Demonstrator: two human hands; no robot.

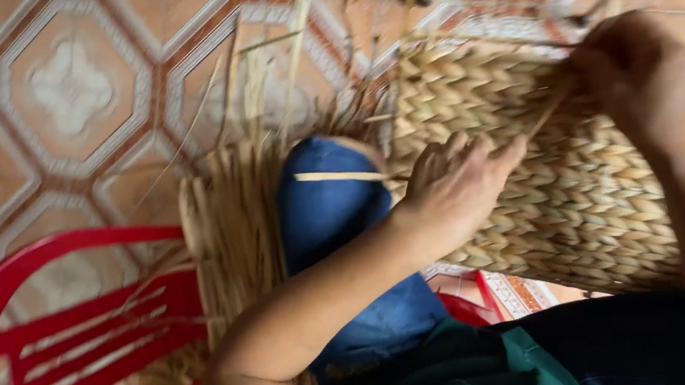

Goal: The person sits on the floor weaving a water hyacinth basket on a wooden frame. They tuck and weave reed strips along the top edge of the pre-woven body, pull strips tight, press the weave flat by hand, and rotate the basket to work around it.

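head view, hands (452,189) on woven basket (581,191) edge

The left forearm came up from the lower left, bare to the elbow, bent, and angled toward the upper right. The left hand (456,184) lay palm down, wrist slightly cocked, fingers curled and pressed together, knuckles uppermost. The right forearm rose along the right edge of the view, nearly vertical and also bare. The right hand (634,68) was held higher than the left, fingers bunched in a tight pinch, thumb hidden behind them. The two hands were near each other but apart.
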